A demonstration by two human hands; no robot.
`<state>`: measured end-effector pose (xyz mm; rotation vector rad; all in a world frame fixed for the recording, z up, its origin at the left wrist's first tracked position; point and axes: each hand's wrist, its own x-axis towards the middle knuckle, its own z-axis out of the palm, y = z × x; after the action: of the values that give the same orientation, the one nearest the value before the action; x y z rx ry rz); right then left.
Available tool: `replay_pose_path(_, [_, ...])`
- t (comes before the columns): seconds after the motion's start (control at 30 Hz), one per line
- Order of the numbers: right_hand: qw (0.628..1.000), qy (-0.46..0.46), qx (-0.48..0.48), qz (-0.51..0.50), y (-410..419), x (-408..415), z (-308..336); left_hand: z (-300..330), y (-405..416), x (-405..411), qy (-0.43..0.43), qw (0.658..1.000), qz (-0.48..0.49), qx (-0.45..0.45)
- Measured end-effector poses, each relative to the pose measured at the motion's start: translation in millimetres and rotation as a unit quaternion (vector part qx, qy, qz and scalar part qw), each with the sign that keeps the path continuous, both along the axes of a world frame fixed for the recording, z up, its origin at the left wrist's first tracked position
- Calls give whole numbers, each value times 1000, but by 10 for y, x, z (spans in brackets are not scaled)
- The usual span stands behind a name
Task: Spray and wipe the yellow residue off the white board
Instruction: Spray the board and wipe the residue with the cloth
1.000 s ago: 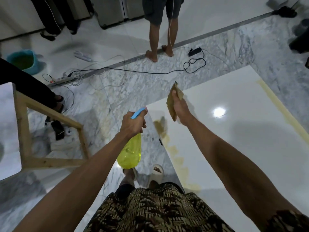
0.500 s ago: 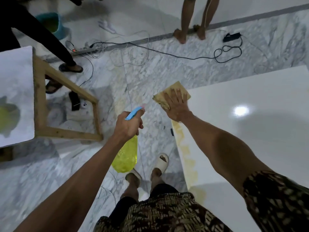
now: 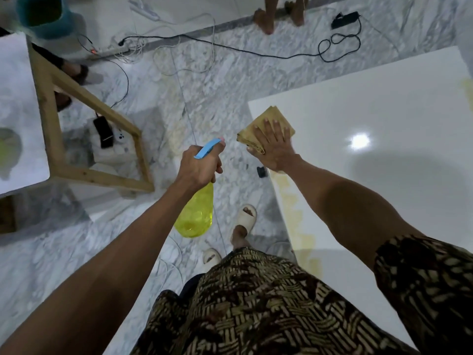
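right hand point(image 3: 275, 147) flat on cloth point(image 3: 266, 124) at board point(image 3: 384, 175) edge, left hand point(image 3: 201, 166) gripping spray bottle point(image 3: 195, 213); cloth could slip off the edge.

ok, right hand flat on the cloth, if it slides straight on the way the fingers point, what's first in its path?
Nothing on the board, it seems. The right hand presses the cloth near the white board's far-left corner; fingers point toward the far edge, so it would likely run off onto the marble floor. Depth is unclear.
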<state>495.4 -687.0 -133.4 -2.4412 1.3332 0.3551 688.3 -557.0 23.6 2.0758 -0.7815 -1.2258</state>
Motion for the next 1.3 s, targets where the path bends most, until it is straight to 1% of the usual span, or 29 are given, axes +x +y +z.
replay_pose_path(0.07, [999,3,21,-40,157,-74,52,-6,161,11,4,1000,0,-3])
replay_pose_path(0.23, [996,5,54,-77,852,-392,100,-15,694,-6,-9,1000,-26,-8])
replay_pose_path(0.57, [991,17,51,-123,2177,-975,116,-76,1810,-351,-10,997,-70,-15])
replay_pose_path(0.67, [990,23,37,-133,2605,-1211,98,-73,2118,-577,-16,994,-105,-17])
replay_pose_path(0.77, [990,11,32,-134,2955,-1420,76,-55,2371,-756,-26,992,-124,-10])
replay_pose_path(0.83, [990,2,23,-142,3196,-1568,57,-30,2549,-912,-20,991,-134,-18])
replay_pose_path(0.97, [987,-23,36,-157,3588,-1816,50,-18,2810,-1186,-12,989,-144,-32])
replay_pose_path(1.2, [986,-60,-43,-153,4411,-2335,-76,13,3324,-1797,-19,988,-145,-46])
replay_pose_path(1.3, [984,-58,-71,-152,4806,-2625,-136,6,3657,-2159,-12,989,-141,-50])
